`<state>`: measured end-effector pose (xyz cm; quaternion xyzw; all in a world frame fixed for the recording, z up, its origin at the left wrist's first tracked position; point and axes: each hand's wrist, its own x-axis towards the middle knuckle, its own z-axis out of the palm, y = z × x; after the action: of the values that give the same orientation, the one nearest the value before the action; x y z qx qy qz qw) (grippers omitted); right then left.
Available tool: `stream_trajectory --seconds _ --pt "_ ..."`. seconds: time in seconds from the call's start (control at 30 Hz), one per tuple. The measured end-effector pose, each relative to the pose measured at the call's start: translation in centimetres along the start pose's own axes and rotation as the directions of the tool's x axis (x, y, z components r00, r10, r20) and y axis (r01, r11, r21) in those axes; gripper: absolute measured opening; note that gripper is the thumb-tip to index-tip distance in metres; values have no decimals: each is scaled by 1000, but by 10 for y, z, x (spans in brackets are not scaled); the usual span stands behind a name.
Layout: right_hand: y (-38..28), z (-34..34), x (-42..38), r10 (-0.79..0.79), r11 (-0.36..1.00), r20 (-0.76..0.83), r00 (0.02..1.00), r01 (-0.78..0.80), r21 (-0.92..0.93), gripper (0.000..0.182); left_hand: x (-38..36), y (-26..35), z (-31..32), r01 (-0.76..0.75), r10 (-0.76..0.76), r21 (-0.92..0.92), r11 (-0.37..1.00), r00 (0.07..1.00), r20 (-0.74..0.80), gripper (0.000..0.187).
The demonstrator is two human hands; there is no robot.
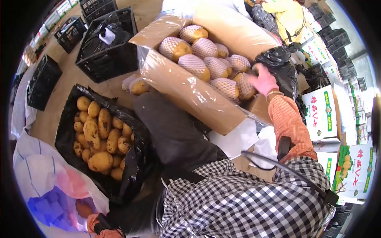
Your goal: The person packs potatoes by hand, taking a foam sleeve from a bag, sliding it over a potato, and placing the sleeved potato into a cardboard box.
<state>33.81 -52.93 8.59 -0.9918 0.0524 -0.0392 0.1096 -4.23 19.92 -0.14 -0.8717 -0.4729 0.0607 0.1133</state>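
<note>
My right hand (263, 80), in a pink glove, is at the right end of an open cardboard box (190, 95) lined with clear plastic. Its thumb and fingers look apart, slightly blurred, and it touches or nearly touches a netted potato (245, 88). Several more potatoes in foam nets (193, 66) lie in the box. My left hand (84, 209) is low at the left, inside the mouth of a white sack (35, 162) holding blue-violet material (51, 208). The fingers of that hand are hidden.
A black bag of bare potatoes (101, 160) stands beside my leg. One netted potato (139, 86) lies on the floor by the box. Black crates (107, 59) stand behind, printed cartons (321, 113) at the right. Another person in yellow (287, 18) is at the upper right.
</note>
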Motion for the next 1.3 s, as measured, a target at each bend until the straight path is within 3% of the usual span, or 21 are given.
stream_trajectory --seconds 0.07,0.13,0.23,0.3,0.33,0.37,0.43,0.5,0.57,0.67,0.8,0.9,0.93,0.97,1.0,1.03,1.13,1.2,1.23,1.27,1.3 --pt "2 26 6 -109 993 -139 984 115 35 46 16 -29 30 -19 16 -50 999 998 -67 37" --pt "16 71 6 -137 989 79 988 140 -47 44 32 -64 73 -54 -19 -186 981 929 -369 37" --pt "18 63 9 -133 989 199 971 142 -31 45 -18 4 -29 35 -366 -618 785 831 -418 35" --pt "-12 52 32 -3 784 338 941 212 -584 50 -32 3 -44 -6 -445 -684 729 755 -482 35" --pt "-12 57 39 -410 783 96 907 405 -472 46 -40 12 -54 -129 -375 -635 762 711 -595 36" --pt "-50 58 47 -505 844 -81 859 472 -254 44 -54 21 -67 -251 -290 -563 787 655 -698 36" --pt "-168 51 28 -561 722 -247 790 613 322 40 -81 46 -83 -163 -425 -878 451 825 -372 41" --pt "-283 67 -6 -802 272 -318 506 783 560 38 -100 81 -92 -243 -235 -940 240 925 -299 51" --pt "-381 83 -55 -964 135 -160 211 912 388 42 -106 107 -96 -252 -160 -898 361 932 -325 59" --pt "-479 177 -82 -946 -278 -164 -280 960 -37 62 -111 127 -85 -182 -209 -967 181 953 -218 46" --pt "-553 191 -98 -861 -440 274 -427 898 16 66 -118 119 -82 -136 -221 -976 169 960 -172 33" --pt "-543 181 -101 -954 169 300 -1 826 538 64 -117 112 -81 -157 -383 -886 436 858 -341 33" --pt "-532 190 -112 -954 163 299 -5 830 534 64 -111 116 -87 -157 -390 -888 433 855 -341 33" --pt "-519 207 -120 -959 277 239 150 324 905 59 -104 122 -94 -183 -438 -874 450 808 -394 34" --pt "-501 217 -127 -908 184 281 311 -306 934 55 -98 130 -97 -204 -478 -861 466 761 -439 35" --pt "-484 203 -137 -862 182 384 331 -506 843 52 -89 140 -98 -222 -491 -857 464 741 -458 36" --pt "-446 192 -163 -721 222 433 541 -410 884 70 -67 180 -108 -298 -415 -843 449 766 -491 38" --pt "-427 166 -176 -783 186 353 512 -349 919 86 -60 202 -100 -513 -107 -694 505 761 -640 35" --pt "-420 150 -175 -789 323 511 342 -477 818 101 -68 218 -97 -588 43 -696 412 776 -630 39" --pt "-415 174 -180 -828 112 318 461 -420 900 111 -76 226 -102 -645 76 -646 408 729 -680 41" --pt "-408 183 -175 -816 135 239 526 -228 964 112 -77 231 -102 -702 115 -595 391 679 -725 43"
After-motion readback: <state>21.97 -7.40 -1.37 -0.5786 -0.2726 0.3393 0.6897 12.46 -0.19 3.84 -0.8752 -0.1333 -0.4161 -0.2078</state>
